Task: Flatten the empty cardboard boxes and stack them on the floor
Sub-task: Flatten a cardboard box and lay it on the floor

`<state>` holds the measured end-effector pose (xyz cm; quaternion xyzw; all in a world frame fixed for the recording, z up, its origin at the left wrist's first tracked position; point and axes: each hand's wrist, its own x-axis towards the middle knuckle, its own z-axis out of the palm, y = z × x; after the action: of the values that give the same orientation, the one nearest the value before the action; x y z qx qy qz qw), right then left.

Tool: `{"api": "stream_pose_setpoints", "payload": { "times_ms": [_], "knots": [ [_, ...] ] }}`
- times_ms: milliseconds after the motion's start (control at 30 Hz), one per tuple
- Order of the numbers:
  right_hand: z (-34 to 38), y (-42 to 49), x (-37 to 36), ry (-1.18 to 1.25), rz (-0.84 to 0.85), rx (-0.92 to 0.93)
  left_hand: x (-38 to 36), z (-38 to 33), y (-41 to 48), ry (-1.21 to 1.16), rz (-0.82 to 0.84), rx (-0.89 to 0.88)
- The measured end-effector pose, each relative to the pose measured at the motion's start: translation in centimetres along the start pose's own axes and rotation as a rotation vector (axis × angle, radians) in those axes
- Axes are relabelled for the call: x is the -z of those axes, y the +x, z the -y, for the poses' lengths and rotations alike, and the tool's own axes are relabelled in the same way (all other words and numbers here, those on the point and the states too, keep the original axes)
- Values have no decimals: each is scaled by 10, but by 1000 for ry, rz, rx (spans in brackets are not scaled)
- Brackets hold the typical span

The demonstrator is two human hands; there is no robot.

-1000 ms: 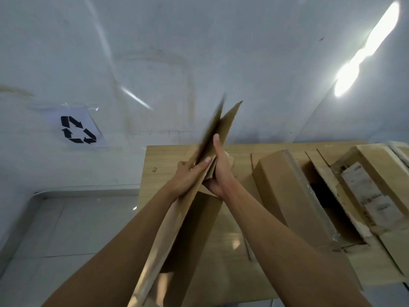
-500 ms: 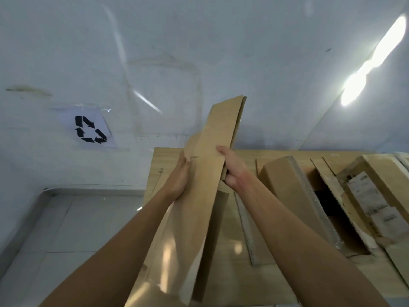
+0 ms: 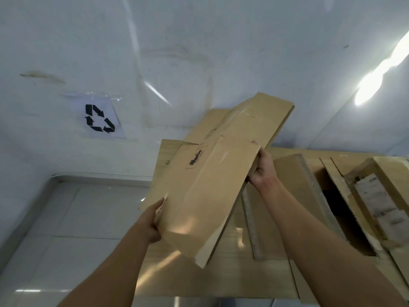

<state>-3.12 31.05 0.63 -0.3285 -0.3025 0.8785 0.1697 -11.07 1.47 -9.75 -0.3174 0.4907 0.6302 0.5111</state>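
Wooden table [image 3: 232, 280] is the landmark. On its right half: an open cardboard box [image 3: 309, 196] lying on its side, flaps loose, dark interior showing. Right of that, a second box [image 3: 380, 196] with a white shipping label on top. Both sit right beside the right forearm. Left of the table: pale tiled floor [image 3: 66, 218]. On the wall left of and above the table: a recycling sign [image 3: 99, 118] under clear tape.

Flattened box [image 3: 210, 185] is held up in the air above the table's left half, hiding much of that tabletop. Long axis runs diagonal: near end low, toward the camera, far end high and to the right, toward the wall. Broad face tilted up-left, small black print visible.

Left hand [image 3: 150, 224] pinches the lower left edge. Right hand [image 3: 261, 167] is clamped around the right edge, fingers curled behind.
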Motion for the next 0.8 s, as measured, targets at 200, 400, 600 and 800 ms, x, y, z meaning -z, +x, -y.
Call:
{"api": "stream_pose_setpoints", "payload": {
  "times_ms": [200,400,600,800],
  "knots": [
    [18,6,30,-259,-172,-50,-2,25,14,-262,-11,-214],
    [67,10,73,-239,-306,89,0,16,8,-200,-109,-448],
    [115,34,98,-457,-233,-53,15,12,-7,-66,-192,-526],
    [147,82,101,-597,-180,-213,37,34,-9,-106,-166,-433]
  ]
}}
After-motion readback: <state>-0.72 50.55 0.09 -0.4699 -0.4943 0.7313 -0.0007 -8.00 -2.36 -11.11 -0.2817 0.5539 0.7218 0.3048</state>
